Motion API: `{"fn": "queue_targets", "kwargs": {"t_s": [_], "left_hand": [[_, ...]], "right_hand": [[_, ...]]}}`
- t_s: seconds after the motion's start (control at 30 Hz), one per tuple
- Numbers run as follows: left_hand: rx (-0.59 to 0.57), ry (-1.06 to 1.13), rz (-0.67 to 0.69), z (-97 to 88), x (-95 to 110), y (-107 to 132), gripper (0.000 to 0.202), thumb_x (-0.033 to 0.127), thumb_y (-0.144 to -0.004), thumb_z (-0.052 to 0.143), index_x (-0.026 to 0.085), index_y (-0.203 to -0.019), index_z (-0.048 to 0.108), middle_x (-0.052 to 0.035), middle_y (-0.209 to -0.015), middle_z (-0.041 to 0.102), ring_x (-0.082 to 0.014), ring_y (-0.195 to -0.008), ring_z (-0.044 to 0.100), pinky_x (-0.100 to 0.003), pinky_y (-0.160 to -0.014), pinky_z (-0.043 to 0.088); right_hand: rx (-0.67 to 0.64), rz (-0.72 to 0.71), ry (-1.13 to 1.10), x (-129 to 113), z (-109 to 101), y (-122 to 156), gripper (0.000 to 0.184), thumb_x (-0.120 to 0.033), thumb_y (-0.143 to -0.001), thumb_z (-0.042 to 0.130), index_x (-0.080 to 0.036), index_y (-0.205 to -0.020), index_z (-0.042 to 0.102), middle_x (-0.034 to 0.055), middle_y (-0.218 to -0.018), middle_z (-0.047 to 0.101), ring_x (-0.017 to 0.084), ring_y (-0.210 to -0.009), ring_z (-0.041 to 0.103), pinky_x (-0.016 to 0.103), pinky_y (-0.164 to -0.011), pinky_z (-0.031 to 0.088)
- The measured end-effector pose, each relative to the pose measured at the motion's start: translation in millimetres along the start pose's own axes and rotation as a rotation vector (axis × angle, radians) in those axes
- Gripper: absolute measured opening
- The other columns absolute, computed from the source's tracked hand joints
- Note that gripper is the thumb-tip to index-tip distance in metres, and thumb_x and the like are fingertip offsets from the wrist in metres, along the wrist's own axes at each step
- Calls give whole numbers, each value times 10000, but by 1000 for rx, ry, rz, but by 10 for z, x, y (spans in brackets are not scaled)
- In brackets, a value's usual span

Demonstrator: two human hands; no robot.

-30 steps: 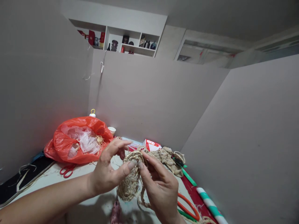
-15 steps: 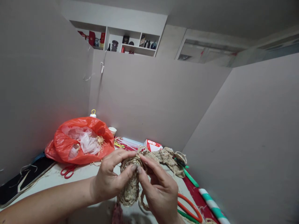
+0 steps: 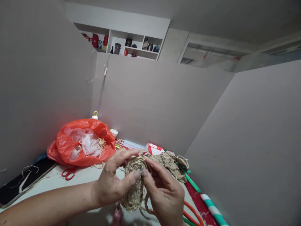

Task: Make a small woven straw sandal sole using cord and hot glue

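Between my two hands is an oval coil of braided straw cord (image 3: 132, 199), held upright over the table. My left hand (image 3: 113, 182) grips its left side, thumb on the face and fingers over the top edge. My right hand (image 3: 166, 191) pinches the upper right part, its thumb tip close to the left thumb. A loose tail of braid (image 3: 146, 205) hangs beside the right hand. Behind the hands lies a heap of braided straw cord (image 3: 172, 163). My right fingers are partly hidden behind the coil.
A red plastic bag (image 3: 62, 138) with straw scraps stands at the left, red scissors (image 3: 69, 173) in front of it. A paper cup (image 3: 114, 132) and a red-and-white box (image 3: 154, 148) are at the back. Orange handles (image 3: 194, 212) and a green-striped roll (image 3: 213, 208) lie right. Grey partitions enclose the table.
Both hands and the coil have shifted slightly right in view. The right hand's thumb has moved a little apart from the left thumb. The grip stays on the coil.
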State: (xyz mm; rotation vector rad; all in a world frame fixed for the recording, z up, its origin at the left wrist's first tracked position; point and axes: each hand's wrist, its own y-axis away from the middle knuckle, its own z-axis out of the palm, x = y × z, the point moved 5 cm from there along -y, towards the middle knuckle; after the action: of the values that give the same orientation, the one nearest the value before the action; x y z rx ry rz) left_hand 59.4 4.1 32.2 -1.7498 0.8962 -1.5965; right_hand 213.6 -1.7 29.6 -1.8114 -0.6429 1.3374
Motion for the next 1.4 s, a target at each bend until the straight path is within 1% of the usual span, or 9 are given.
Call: {"fn": "queue_targets", "kwargs": {"t_s": [0.17,0.27,0.37,0.5,0.67,0.83,0.97,1.13,1.4], "left_hand": [[17,41,-64,34,-61,21,325,144,-837,618,284,-1130,604,-17,-1040,654,-145,-926,627,-258,-841,500],[-2,136,-146,46,-82,33,409,212,-827,644,293,-1218,552,-25,-1076,638,-160,-954,612,-271,-859,494],[-27,233,-297,67,-99,23,488,273,-810,670,267,-1272,512,-42,-1075,631,-170,-933,598,-282,-846,491],[-85,338,-461,132,-100,-3,237,312,-821,654,175,-1014,663,-56,-937,655,-176,-856,594,-291,-807,479],[-51,493,-584,169,-161,10,183,308,-809,669,152,-902,693,-50,-863,649,-168,-814,581,-288,-783,458],[15,567,-617,128,-181,-8,146,282,-787,695,140,-819,688,-22,-781,615,-127,-740,552,-244,-715,443],[37,659,-645,101,-149,-44,130,271,-777,709,145,-791,684,-4,-718,614,-98,-659,549,-213,-645,447],[45,724,-680,99,-122,-40,122,263,-789,698,141,-798,700,-20,-680,652,-93,-600,579,-206,-611,465],[62,704,-712,117,-149,-34,173,303,-778,703,133,-783,675,-24,-633,637,-111,-554,583,-230,-574,485]], "right_hand": [[-16,-4,1,-2,34,2,347,-103,-806,649,-311,-1081,692,13,-1001,751,179,-848,722,307,-792,592],[-21,-23,20,-19,38,1,362,-107,-812,647,-317,-1106,683,13,-1023,750,177,-875,716,290,-783,587],[-19,-44,39,-25,30,6,378,-103,-813,647,-310,-1129,674,17,-1040,746,170,-885,710,267,-769,581],[-36,-5,26,30,43,25,442,-118,-825,644,-339,-1207,624,7,-1093,732,156,-916,701,236,-767,572],[-73,72,-69,79,99,25,395,-137,-846,624,-334,-1187,604,8,-1095,710,143,-939,685,220,-791,557],[-117,107,-192,40,154,-10,293,-131,-854,607,-309,-1086,589,-18,-942,682,108,-839,669,184,-729,553],[-129,136,-208,55,143,23,264,-142,-881,583,-306,-1085,622,1,-972,702,144,-854,689,237,-712,573],[-68,-11,-29,1,66,49,388,-119,-861,609,-372,-1152,649,-16,-1000,729,161,-836,703,334,-820,567],[-61,-66,-17,-134,87,-7,368,-73,-847,595,-299,-1125,680,-3,-917,749,130,-751,703,234,-683,579]]}}
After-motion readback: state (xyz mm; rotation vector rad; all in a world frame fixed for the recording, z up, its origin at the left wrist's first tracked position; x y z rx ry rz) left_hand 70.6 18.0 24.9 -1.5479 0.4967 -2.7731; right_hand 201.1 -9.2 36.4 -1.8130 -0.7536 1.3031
